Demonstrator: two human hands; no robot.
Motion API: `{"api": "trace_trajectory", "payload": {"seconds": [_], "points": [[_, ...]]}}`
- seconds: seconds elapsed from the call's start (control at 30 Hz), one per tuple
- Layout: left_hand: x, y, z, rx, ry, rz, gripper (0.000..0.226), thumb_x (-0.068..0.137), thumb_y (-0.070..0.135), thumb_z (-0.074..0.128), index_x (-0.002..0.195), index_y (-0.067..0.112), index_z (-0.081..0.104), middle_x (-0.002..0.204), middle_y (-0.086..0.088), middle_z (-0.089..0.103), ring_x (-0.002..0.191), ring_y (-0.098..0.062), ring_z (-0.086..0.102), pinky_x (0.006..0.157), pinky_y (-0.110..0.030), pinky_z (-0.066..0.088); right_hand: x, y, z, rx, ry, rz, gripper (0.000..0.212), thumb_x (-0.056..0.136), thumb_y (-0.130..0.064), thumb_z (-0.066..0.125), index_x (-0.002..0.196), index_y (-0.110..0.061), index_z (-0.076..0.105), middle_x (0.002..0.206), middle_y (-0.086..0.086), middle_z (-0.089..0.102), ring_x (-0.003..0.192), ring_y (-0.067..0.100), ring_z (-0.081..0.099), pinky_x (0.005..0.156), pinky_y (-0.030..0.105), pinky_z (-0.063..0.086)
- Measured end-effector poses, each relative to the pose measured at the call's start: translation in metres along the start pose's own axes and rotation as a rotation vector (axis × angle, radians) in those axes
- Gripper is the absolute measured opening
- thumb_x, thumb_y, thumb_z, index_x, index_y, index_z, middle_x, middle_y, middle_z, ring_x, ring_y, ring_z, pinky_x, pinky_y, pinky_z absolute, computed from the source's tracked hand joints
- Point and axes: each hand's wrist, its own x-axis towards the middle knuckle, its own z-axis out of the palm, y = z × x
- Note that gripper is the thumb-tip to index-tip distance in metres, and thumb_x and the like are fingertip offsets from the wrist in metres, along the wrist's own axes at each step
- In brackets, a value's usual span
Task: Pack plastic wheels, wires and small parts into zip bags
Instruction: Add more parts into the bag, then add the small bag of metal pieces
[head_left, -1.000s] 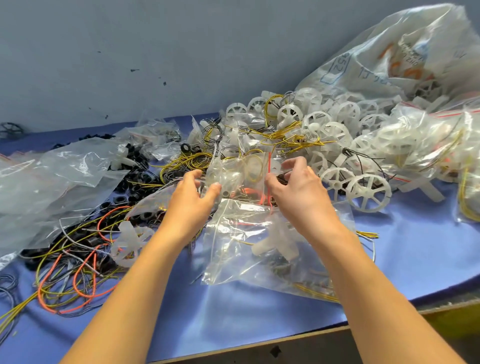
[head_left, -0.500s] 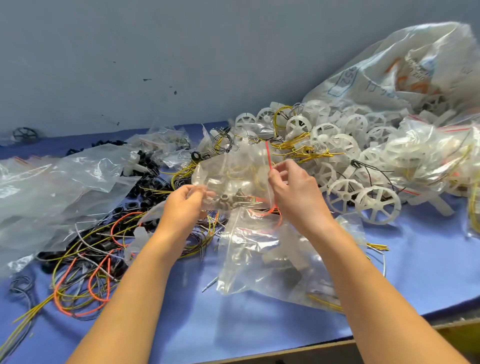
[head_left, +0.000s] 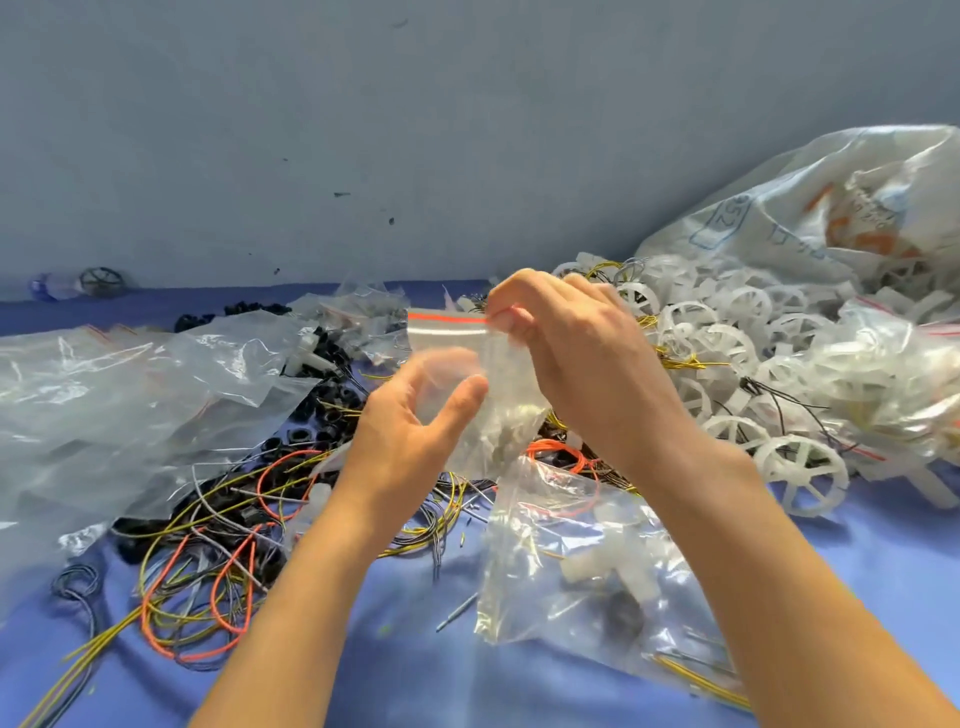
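A small clear zip bag (head_left: 457, 364) with a red strip along its top hangs upright above the table, small parts showing at its bottom. My right hand (head_left: 566, 353) pinches its top right corner. My left hand (head_left: 410, 431) is below and left of the bag, fingers loosely spread and blurred, the thumb near the bag's lower side; whether it touches is unclear. White plastic wheels (head_left: 800, 467) lie heaped at the right. Orange, yellow and grey wires (head_left: 208, 561) tangle at the lower left.
A filled clear bag (head_left: 587, 561) lies on the blue table (head_left: 395, 665) under my right forearm. Empty clear bags (head_left: 119, 395) spread at the left, black rings (head_left: 317, 415) beside them. A big printed sack (head_left: 831, 218) holds wheels at the back right. The wall is close behind.
The small bag rose higher and turned upright, its red strip now level. My right hand moved up to its top corner. My left hand let go of the bag's left side and dropped below it.
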Motion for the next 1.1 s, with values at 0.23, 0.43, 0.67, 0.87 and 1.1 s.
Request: {"api": "trace_trajectory", "payload": {"seconds": [0.23,0.43,0.67,0.87,1.1], "points": [[0.017,0.042,-0.005,-0.315,0.227,0.003,0.018,0.095,0.032,0.060,0.091,0.017,0.070,0.084,-0.004,0.075,0.069,-0.021,0.073,0.057,-0.032,0.058,-0.001,0.008,0.001,0.695,0.134,0.498,0.065,0.088,-0.057,0.054,0.143,-0.027,0.038,0.117,-0.010,0.061,0.096,-0.001,0.063,0.085,0.022,0.052],[0.025,0.034,0.000,-0.491,0.196,-0.140,0.019,0.095,0.031,0.060,0.086,0.020,0.071,0.085,-0.003,0.074,0.071,-0.019,0.071,0.065,-0.037,0.060,-0.013,0.003,0.012,0.854,-0.205,0.493,0.024,0.099,-0.026,0.056,0.099,-0.010,0.074,0.084,-0.003,0.073,0.071,0.003,0.061,0.066,0.019,0.046],[0.010,-0.014,0.007,-0.149,-0.231,-0.236,0.026,0.087,0.042,0.062,0.098,0.021,0.072,0.098,0.002,0.075,0.094,-0.011,0.068,0.087,-0.033,0.054,-0.012,0.008,-0.003,0.518,0.076,0.424,0.024,0.101,-0.042,0.049,0.097,-0.030,0.069,0.076,-0.011,0.069,0.069,0.010,0.067,0.069,0.037,0.054],[0.004,-0.025,0.013,-0.063,-0.274,-0.387,0.014,0.097,0.021,0.056,0.087,0.018,0.065,0.090,0.003,0.075,0.079,-0.007,0.067,0.077,-0.030,0.052,-0.014,0.015,-0.001,0.380,0.217,0.506,0.026,0.103,-0.043,0.043,0.091,-0.030,0.061,0.067,-0.011,0.066,0.059,0.012,0.065,0.062,0.043,0.053],[0.014,0.002,0.003,-0.636,-0.513,-0.336,0.042,0.092,0.029,0.060,0.133,0.033,0.053,0.132,0.003,0.062,0.121,-0.015,0.059,0.095,-0.037,0.050,-0.016,0.017,0.005,0.465,0.122,0.639,0.029,0.103,-0.041,0.046,0.094,-0.025,0.068,0.065,-0.006,0.070,0.055,0.014,0.066,0.060,0.046,0.056]]}}
